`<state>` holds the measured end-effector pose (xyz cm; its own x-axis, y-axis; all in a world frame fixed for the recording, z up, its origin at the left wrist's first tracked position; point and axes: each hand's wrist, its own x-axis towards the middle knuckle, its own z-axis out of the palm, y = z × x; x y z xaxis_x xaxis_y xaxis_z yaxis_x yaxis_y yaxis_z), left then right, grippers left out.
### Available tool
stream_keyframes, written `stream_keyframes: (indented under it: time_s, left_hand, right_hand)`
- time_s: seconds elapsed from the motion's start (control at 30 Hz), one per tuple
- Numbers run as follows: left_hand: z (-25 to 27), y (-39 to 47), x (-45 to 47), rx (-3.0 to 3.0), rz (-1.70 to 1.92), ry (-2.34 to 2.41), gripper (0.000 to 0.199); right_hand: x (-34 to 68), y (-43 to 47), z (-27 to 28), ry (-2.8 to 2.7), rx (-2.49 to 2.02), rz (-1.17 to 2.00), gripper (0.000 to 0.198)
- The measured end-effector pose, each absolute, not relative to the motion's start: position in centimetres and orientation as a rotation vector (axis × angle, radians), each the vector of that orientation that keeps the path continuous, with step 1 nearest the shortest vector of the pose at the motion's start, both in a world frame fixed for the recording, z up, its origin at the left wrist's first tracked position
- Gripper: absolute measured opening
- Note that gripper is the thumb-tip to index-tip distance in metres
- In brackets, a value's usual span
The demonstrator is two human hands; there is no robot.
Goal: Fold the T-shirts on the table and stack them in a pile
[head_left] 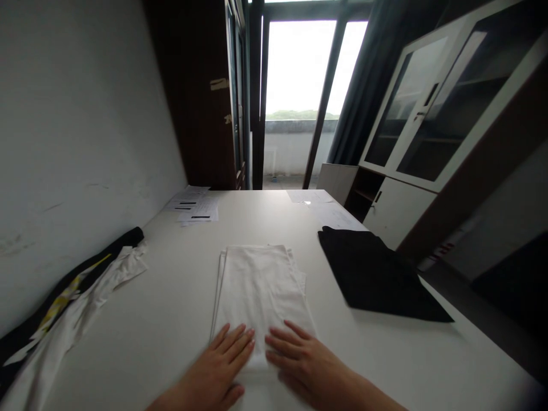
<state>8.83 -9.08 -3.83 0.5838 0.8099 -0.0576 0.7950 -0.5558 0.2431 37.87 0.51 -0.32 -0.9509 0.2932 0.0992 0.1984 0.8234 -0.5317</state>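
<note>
A white folded garment (pixel 261 285) lies flat on the white table (pixel 171 297) in front of me, its layers showing along the left and right edges. My left hand (pixel 218 362) rests palm down on its near left part, fingers stretched out. Beside it, my right hand (pixel 303 359) lies flat on the near right part, fingers spread and slightly blurred. Neither hand grips anything. The near end of the garment is partly hidden by my hands. To the right is a black folded cloth (pixel 381 274), apart from my hands.
Along the left wall lie crumpled white fabric (pixel 81 319) and black fabric with yellow (pixel 64 297). Printed papers (pixel 199 208) sit at the far left, more sheets (pixel 329 208) at the far right. A glass-door cabinet (pixel 394 165) stands beyond the table's right side.
</note>
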Motion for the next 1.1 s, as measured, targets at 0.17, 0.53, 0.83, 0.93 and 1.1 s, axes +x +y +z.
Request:
stream_keyframes:
  time_s: [0.17,0.53,0.83,0.93,1.1]
  left_hand:
    - [-3.0,-8.6,8.4,2.641,0.193,1.004,0.065]
    - [-2.4,-8.7,9.7,2.714,0.297,0.954,0.054]
    - [-2.0,-9.2,9.2,2.552,0.552,1.166,0.025]
    - [-2.2,-9.3,9.5,2.614,0.49,1.142,0.034]
    - [-1.9,-9.2,10.0,2.738,0.351,1.043,0.055]
  right_hand:
    - [37.4,-0.3,-1.6,-2.719,-0.188,0.954,0.034]
    - [37.1,0.5,-2.4,-2.708,-0.212,0.808,0.025]
    - [38.0,1.4,-3.3,-2.808,-0.286,0.568,0.026]
    - [37.4,0.5,-3.2,-2.819,-0.247,0.536,0.019]
    - [37.3,1.3,-3.3,-2.869,-0.303,0.491,0.022]
